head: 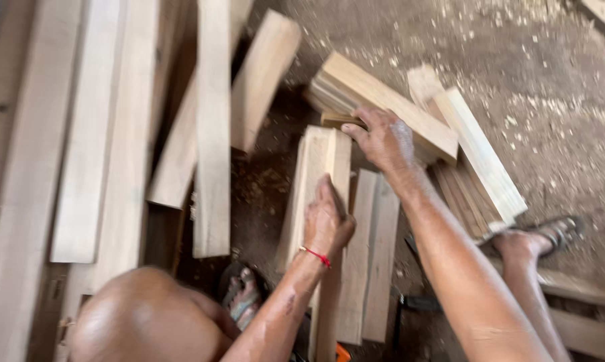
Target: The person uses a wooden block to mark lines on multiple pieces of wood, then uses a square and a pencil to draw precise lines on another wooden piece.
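My left hand (327,222), with a red thread at the wrist, grips the right edge of a pale upright plank (314,175) that stands in the middle of the view. My right hand (383,139) reaches past it and lies on the near end of a slanted stack of thin boards (390,100). Its fingers curl over a darker board end (335,121), with the thumb pointing left. The blur hides whether it grips that end. Two flat planks (369,255) lie side by side just right of the upright plank, under my right forearm.
Several long pale planks (212,127) lie across the left half. More thin boards (480,167) fan out at the right. My knee (148,318) and sandalled feet (243,293) (551,236) rest on the sawdust-strewn ground (517,60). An orange object (343,352) peeks in at the bottom edge.
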